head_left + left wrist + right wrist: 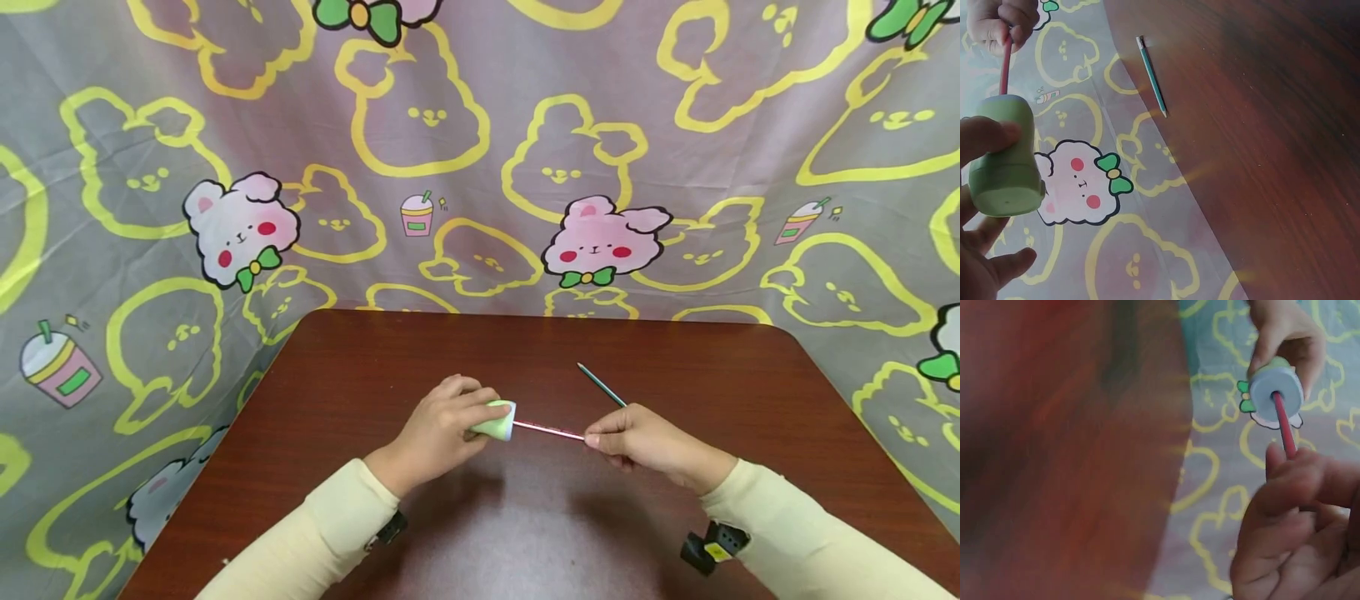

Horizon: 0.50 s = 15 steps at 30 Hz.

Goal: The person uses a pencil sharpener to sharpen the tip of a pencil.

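Above the table, my left hand (pixel 442 429) grips a light green, cup-shaped pencil sharpener (pixel 495 422) lying on its side in the air. Its pale blue-grey end faces right. A red striped pencil (pixel 550 431) goes into the hole in that end, as the right wrist view shows at the sharpener's face (pixel 1261 390). The pencil's far end is pinched between thumb and fingers of my right hand (pixel 648 437). The tip inside the sharpener (pixel 1007 165) is hidden. Beyond the right hand, a teal pencil (pixel 602 386) lies on the table, partly covered by that hand in the head view.
The brown wooden table (pixel 420 350) has rounded far corners. A grey curtain (pixel 480 192) with yellow rabbit outlines hangs behind it and along both sides. Each wrist carries a dark strapped device, such as the one below the right sleeve (pixel 716 546).
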Tool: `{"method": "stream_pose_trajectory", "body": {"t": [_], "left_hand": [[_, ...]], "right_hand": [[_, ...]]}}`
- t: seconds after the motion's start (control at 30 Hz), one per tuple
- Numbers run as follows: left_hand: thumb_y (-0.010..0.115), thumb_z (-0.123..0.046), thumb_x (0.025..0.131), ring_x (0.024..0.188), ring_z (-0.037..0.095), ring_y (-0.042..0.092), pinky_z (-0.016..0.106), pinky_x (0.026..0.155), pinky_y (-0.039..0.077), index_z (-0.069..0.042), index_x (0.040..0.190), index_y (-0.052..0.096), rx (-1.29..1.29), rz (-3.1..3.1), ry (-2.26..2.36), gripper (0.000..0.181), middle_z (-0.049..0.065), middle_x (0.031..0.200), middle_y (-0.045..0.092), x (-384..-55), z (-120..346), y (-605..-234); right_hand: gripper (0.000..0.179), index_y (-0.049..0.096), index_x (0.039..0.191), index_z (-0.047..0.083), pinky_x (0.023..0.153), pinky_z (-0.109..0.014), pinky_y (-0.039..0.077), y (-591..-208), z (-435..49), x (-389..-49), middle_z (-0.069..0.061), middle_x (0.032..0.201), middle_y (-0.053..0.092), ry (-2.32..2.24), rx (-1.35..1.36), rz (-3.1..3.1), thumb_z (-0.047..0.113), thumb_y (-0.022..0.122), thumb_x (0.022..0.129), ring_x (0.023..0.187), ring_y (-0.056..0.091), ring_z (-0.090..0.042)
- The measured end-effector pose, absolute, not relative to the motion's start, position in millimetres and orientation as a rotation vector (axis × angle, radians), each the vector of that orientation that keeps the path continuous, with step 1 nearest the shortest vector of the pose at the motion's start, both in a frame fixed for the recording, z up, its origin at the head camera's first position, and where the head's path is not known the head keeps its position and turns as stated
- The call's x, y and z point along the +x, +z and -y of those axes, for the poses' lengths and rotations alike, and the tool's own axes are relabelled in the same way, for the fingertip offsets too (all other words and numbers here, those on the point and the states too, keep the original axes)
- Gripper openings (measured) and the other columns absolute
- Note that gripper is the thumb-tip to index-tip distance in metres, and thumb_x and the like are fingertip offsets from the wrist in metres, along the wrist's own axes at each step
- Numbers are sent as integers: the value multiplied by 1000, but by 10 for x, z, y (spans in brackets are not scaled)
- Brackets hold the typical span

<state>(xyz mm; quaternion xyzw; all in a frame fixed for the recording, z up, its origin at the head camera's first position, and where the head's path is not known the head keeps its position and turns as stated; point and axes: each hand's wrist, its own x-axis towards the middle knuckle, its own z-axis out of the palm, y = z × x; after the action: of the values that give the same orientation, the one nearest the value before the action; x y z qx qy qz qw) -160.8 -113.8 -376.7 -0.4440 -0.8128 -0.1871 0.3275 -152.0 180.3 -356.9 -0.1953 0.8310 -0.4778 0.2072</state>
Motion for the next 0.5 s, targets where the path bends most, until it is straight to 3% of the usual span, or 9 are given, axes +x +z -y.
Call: {"method": "stream_pose_trajectory", "body": {"t": [0.13,0.23,0.3,0.43,0.5], "left_hand": [[87,-6,60,91,23,60,33,80,51,-12,101,77,-1117,2197,-547,43,3,99,72,-1605,1143,-3769],[85,-6,63,93,22,60,32,79,52,-12,105,76,-1076,2294,-613,43,2,102,71,-1595,1153,-3764],[84,-6,66,95,21,60,32,79,53,-12,106,75,-1047,2359,-668,42,1,103,71,-1588,1166,-3757],[83,-5,68,96,21,59,31,78,53,-10,107,74,-981,2462,-821,41,1,104,71,-1574,1192,-3731],[83,-4,68,96,22,59,31,79,52,-9,108,74,-951,2507,-908,41,3,105,71,-1569,1199,-3718]], "right_hand": [[20,70,97,4,56,-25,43,-3537,-1783,-1534,5,66,55,-1135,-661,-2518,22,60,94,60,50,-7],[37,65,121,7,64,-28,45,-3528,-1769,-1519,2,85,65,-1004,-689,-2693,31,63,93,69,55,-10],[46,60,129,9,73,-34,50,-3535,-1767,-1495,-2,103,68,-924,-735,-2828,33,67,90,83,61,-15],[48,63,126,11,76,-42,53,-3603,-1775,-1459,-4,112,67,-746,-1040,-3161,30,74,83,96,66,-21],[40,66,119,10,71,-42,54,-3646,-1778,-1469,-4,104,67,-643,-1290,-3308,34,69,88,89,67,-22]]}}
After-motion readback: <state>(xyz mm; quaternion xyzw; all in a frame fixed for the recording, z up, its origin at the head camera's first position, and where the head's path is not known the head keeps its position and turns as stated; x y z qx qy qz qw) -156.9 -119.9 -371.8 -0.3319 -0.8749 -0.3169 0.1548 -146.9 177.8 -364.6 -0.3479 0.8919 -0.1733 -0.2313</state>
